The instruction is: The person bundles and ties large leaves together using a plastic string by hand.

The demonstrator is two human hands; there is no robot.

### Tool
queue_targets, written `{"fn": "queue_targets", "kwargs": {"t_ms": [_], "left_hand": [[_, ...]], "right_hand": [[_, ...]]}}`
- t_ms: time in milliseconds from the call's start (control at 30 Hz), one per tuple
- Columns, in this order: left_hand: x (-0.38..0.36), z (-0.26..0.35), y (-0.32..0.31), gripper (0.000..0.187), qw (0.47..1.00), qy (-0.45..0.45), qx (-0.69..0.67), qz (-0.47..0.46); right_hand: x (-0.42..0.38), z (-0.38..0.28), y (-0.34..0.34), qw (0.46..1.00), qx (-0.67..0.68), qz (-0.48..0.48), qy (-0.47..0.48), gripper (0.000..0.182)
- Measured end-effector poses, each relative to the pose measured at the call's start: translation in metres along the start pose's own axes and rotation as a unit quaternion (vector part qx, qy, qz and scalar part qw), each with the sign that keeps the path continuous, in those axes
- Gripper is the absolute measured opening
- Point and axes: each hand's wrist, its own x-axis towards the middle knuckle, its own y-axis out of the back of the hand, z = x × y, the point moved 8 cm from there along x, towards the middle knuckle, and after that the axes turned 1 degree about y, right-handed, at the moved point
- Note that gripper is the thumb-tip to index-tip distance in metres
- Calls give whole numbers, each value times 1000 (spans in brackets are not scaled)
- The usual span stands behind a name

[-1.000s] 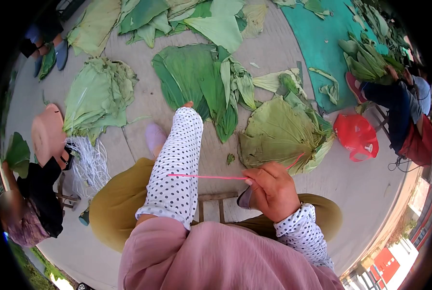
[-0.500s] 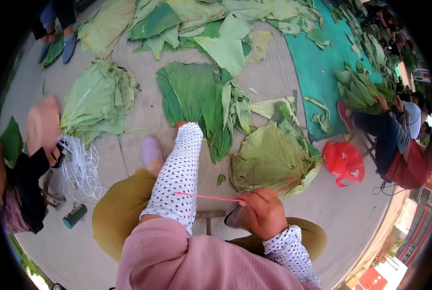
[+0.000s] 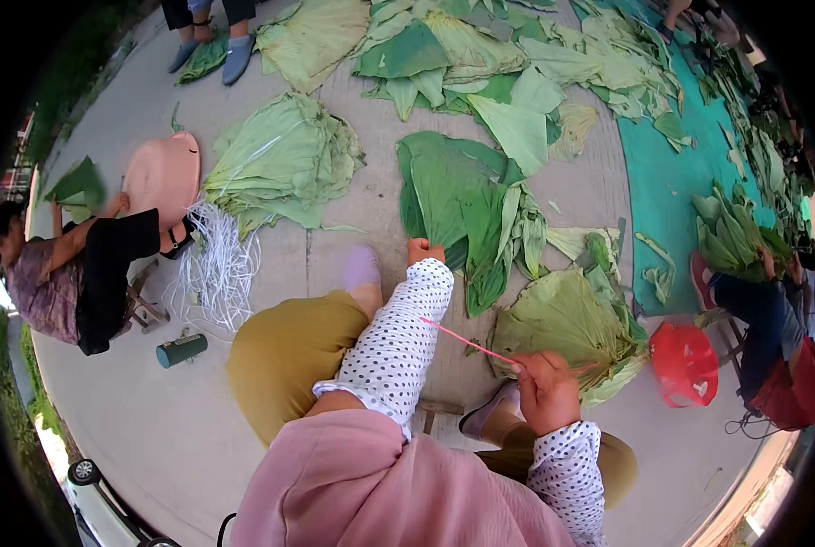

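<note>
While the thin pink plastic string [image 3: 467, 344] was pinched in the right hand [image 3: 546, 392], the left hand [image 3: 423, 250] was closed on the folded green lotus leaves [image 3: 467, 214]; tension was best kept even.

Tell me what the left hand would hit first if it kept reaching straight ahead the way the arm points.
Most likely the dark green folded leaves on the pavement: the left hand already sits at their near edge, pointing into the pile. Whether it touches them, the head view does not settle.
</note>
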Motion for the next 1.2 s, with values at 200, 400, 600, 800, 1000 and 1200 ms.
{"fn": "queue_targets", "kwargs": {"t_ms": [200,400,600,800,1000,1200], "left_hand": [[-68,72,86,22,991,-125,-43,15],[-138,143,140,21,957,-236,-160,-57],[-173,133,165,28,949,-265,-144,-94],[-179,114,171,32,967,-224,-91,-77],[-162,100,158,29,965,-196,-146,-94],[-169,103,167,28,969,-213,-116,-33]], "right_hand": [[-15,8,1,993,6,69,99,9],[-33,27,-19,991,-19,81,106,13],[-41,33,-19,993,-67,61,73,15],[-37,40,-31,991,-131,-1,6,23],[-32,48,-40,991,-125,-19,47,22],[-29,44,-43,990,-132,-31,35,19]]}}
